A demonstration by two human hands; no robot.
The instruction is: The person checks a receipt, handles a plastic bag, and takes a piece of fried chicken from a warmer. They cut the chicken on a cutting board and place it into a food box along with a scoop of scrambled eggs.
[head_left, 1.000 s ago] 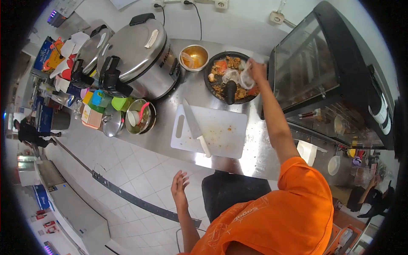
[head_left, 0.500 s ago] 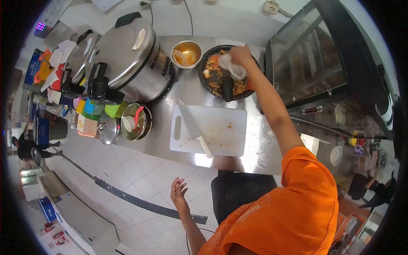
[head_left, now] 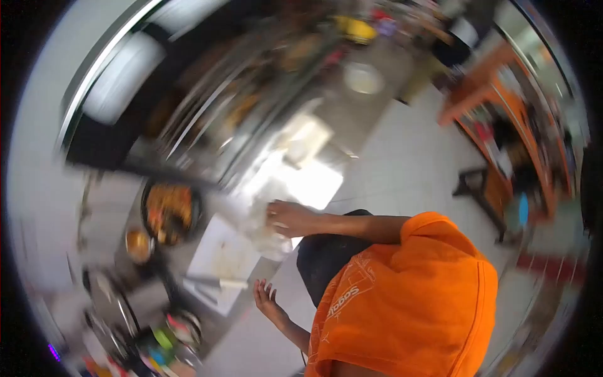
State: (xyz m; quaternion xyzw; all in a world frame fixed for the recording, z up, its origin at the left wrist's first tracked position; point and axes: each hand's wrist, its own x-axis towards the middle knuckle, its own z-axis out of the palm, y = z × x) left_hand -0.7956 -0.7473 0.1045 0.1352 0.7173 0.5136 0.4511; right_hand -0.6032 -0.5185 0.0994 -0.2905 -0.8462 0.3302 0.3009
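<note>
My right hand is closed on a translucent plastic item, blurred by motion, near the front edge of the steel counter. Fingers apart and empty, my left hand hovers beside the counter edge. Between my hands and the black bowl lies a white cutting board, with a white-handled knife across its lower part. Reddish-orange food fills part of the black bowl, where a dark pestle-like tool rests. A small metal bowl with orange residue stands next to it.
A large glass-fronted cabinet stands beyond the counter. Large metal pots and colourful containers are at the lower left. An orange shelf unit and a dark stool stand on the right. Much is blurred.
The view has swung to the right. My right hand has left the black bowl with the plastic item and is now at the counter's front edge. My left hand remains open.
</note>
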